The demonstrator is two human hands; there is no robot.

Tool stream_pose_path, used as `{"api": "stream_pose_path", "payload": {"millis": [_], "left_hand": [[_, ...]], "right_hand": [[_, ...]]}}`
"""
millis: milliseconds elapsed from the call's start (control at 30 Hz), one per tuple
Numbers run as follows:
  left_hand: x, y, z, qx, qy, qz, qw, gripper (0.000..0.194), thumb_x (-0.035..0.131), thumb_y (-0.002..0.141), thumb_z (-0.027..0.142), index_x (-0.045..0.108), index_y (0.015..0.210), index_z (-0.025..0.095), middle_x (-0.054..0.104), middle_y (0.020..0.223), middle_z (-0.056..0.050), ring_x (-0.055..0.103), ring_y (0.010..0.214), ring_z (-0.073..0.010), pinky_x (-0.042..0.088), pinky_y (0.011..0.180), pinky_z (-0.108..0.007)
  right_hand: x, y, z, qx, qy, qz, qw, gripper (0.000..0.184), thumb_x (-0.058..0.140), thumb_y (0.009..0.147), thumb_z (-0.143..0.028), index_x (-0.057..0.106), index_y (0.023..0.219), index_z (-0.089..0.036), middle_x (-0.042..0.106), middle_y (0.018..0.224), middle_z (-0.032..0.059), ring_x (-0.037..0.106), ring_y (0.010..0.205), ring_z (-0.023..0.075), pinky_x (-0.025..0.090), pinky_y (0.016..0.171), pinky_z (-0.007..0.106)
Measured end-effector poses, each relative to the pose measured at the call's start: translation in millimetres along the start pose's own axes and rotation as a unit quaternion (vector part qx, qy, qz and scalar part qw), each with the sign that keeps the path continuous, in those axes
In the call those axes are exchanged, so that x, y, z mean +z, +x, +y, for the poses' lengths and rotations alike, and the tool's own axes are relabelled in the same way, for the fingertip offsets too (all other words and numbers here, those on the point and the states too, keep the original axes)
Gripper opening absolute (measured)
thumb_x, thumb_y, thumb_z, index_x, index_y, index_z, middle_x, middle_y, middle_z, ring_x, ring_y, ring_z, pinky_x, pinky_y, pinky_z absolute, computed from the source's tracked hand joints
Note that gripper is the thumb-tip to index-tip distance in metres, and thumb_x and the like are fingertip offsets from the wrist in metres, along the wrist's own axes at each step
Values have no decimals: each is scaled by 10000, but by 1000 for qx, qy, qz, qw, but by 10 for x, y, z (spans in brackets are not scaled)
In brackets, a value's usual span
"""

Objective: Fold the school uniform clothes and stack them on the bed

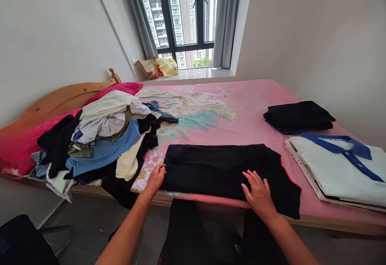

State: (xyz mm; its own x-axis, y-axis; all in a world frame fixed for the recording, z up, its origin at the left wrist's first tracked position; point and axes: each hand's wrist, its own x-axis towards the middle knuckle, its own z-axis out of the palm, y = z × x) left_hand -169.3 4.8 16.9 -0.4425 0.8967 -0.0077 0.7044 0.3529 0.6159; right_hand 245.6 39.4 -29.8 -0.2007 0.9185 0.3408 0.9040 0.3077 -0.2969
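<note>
A pair of black trousers [217, 164], folded lengthwise, lies flat along the bed's front edge, with red trim at its right end. My left hand [157, 176] is at the left end of the trousers, its fingers closed on the hem. Toward the wider right end, my right hand [257, 194] rests on the black fabric with its fingers spread.
A loose heap of clothes [105, 136] covers the bed's left side by the wooden headboard [60, 100]. At the right are folded black clothes [298, 116] and a stack topped by a white shirt [337, 168] with blue collar. Bags [167, 67] stand on the windowsill.
</note>
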Motion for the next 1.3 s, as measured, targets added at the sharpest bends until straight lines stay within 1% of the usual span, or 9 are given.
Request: {"api": "stream_pose_path", "payload": {"millis": [200, 400, 600, 733, 900, 967, 1100, 1200, 1300], "left_hand": [[48, 80, 117, -9, 10, 11, 1000, 370, 464, 799, 494, 593, 947, 180, 653, 782, -43, 619, 749, -199, 448, 709, -305], [180, 92, 226, 12, 5, 32, 999, 246, 471, 819, 369, 591, 957, 205, 671, 864, -41, 627, 826, -188, 451, 764, -292], [168, 44, 201, 56, -9, 73, 996, 239, 442, 832, 307, 570, 1008, 208, 657, 1010, -43, 606, 960, -170, 446, 861, -272], [169, 46, 154, 80, 9, 77, 994, 227, 449, 825, 291, 582, 991, 210, 658, 998, -40, 608, 950, -169, 452, 869, -273], [152, 22, 136, 95, 46, 84, 991, 229, 479, 807, 272, 602, 984, 193, 628, 998, -77, 584, 976, -220, 447, 905, -359], [134, 19, 180, 130, 65, 104, 984, 243, 479, 805, 246, 601, 1006, 185, 607, 1041, -89, 553, 1036, -236, 418, 952, -394], [196, -2, 407, 270, 87, 127, 950, 287, 401, 854, 186, 590, 1071, 185, 596, 1158, -79, 515, 1136, -203, 381, 1021, -378], [335, -35, 625, 322, 121, 86, 935, 360, 341, 870, 139, 566, 1148, 184, 557, 1267, -65, 440, 1241, -185, 353, 1050, -372], [464, -34, 753, 313, 186, 41, 931, 406, 325, 869, 130, 536, 1212, 187, 511, 1333, -55, 382, 1292, -193, 308, 1073, -406]], "right_hand": [[-6, -94, 35, -1, -12, -3, 1000, 427, 309, 873, -363, 503, 1224, -218, 467, 1338, 75, 334, 1296, 233, 201, 1051, 514], [30, -93, 35, -2, -18, 0, 1000, 420, 310, 871, -357, 516, 1210, -219, 480, 1327, 67, 352, 1284, 225, 194, 1052, 509], [12, -90, 23, -10, -22, 1, 1000, 420, 324, 870, -346, 508, 1225, -216, 463, 1343, 71, 328, 1299, 224, 185, 1058, 504], [3, -85, -7, -10, -19, -9, 1000, 420, 339, 865, -332, 506, 1233, -220, 454, 1353, 72, 329, 1299, 229, 179, 1059, 508], [-89, -40, 37, 3, -9, -12, 1000, 407, 349, 872, -326, 519, 1227, -222, 450, 1359, 71, 325, 1304, 234, 169, 1060, 523], [-169, -4, 88, 24, 6, 3, 1000, 396, 336, 885, -321, 522, 1219, -220, 465, 1345, 70, 338, 1298, 231, 188, 1054, 526], [-330, 122, 66, 41, 35, 31, 998, 373, 321, 898, -293, 528, 1198, -209, 481, 1329, 74, 350, 1292, 223, 211, 1053, 520], [-385, 265, -147, 5, 53, 26, 998, 363, 337, 892, -251, 523, 1202, -219, 476, 1334, 63, 329, 1305, 211, 194, 1070, 507], [-357, 407, -432, -40, 66, 4, 997, 382, 386, 860, -211, 510, 1220, -223, 472, 1338, 57, 308, 1316, 210, 157, 1088, 501]]}}
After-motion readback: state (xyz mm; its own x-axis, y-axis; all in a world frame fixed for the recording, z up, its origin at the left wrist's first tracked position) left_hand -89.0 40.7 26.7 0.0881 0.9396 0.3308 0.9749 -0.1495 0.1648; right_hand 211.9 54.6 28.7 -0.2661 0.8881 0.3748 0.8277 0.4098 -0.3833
